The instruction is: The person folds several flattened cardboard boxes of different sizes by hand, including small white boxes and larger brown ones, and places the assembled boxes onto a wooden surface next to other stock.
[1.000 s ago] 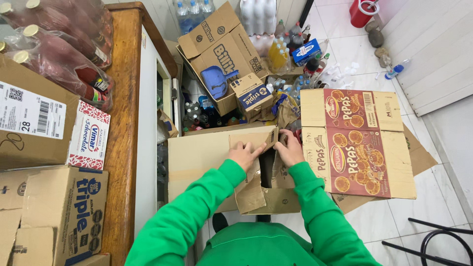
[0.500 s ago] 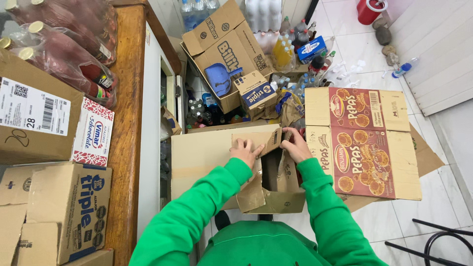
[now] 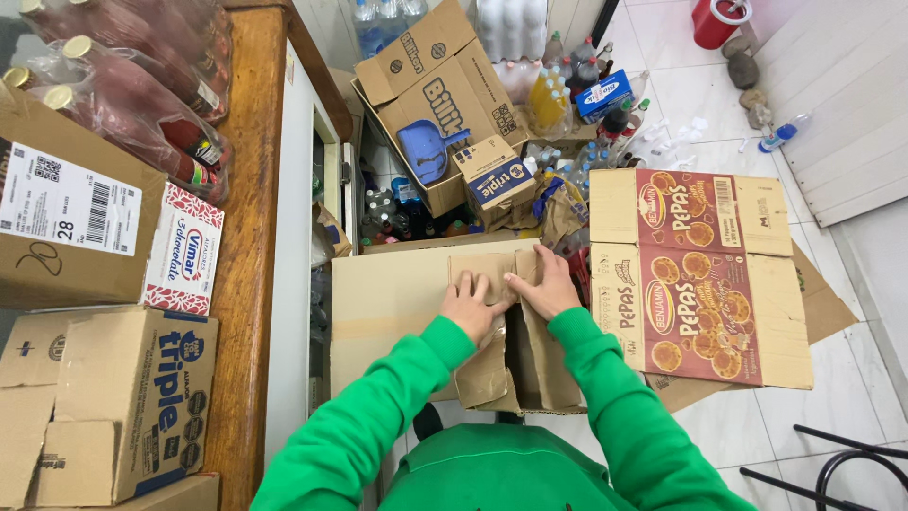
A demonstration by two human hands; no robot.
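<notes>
A white tiled floor (image 3: 851, 416) crowded with bottles (image 3: 567, 85) and an open carton (image 3: 435, 104) is seen from above, a wooden counter (image 3: 248, 237) along the left. A plain brown cardboard box (image 3: 397, 303), creased and torn, is pressed at its top flap by the left hand (image 3: 470, 308) and right hand (image 3: 544, 284), fingers flat and spread. A flattened printed box (image 3: 700, 274) is seen just beside it on the right.

One head-worn camera looked steeply down, close over the person's green sleeves (image 3: 397, 397), facing the tiled floor (image 3: 851, 284) ahead.
</notes>
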